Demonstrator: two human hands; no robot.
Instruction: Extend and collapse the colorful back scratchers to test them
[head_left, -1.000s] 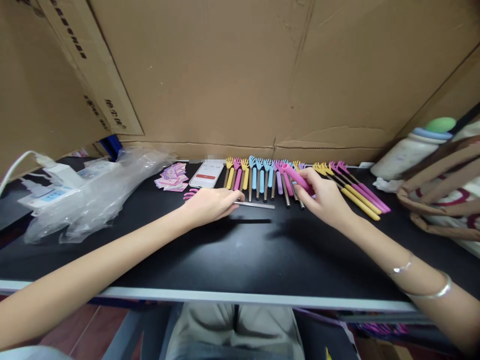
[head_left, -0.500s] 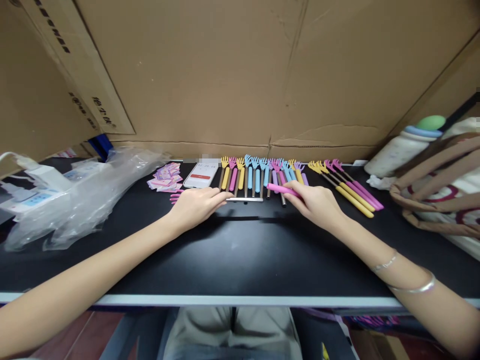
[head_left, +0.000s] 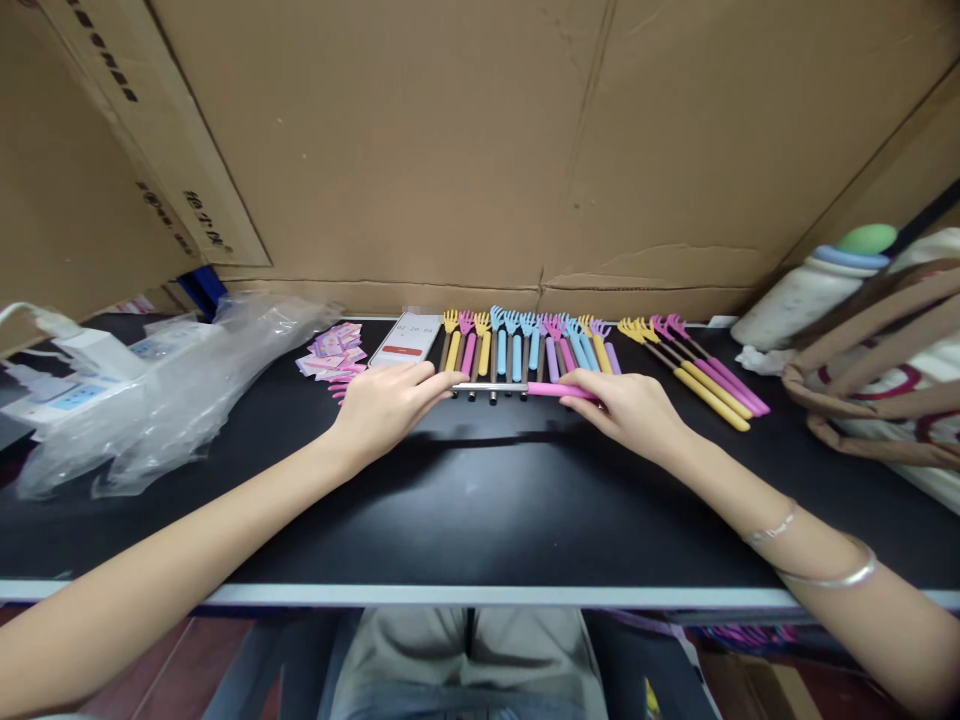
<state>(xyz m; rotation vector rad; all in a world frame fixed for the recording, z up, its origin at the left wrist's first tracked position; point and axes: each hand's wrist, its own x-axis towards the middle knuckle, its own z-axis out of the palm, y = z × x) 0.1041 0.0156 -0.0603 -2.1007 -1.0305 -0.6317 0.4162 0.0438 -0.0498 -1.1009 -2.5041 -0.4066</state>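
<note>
Two bare arms reached across a black table. The left hand pinched the claw end of a pink back scratcher, and the right hand gripped its pink handle. The scratcher lay crosswise on the table, its metal rod stretched between both hands, just in front of a row of coloured scratchers. A phone and small pink packets lay left of the row. A crumpled plastic bag sat far left, and a bottle far right.
</note>
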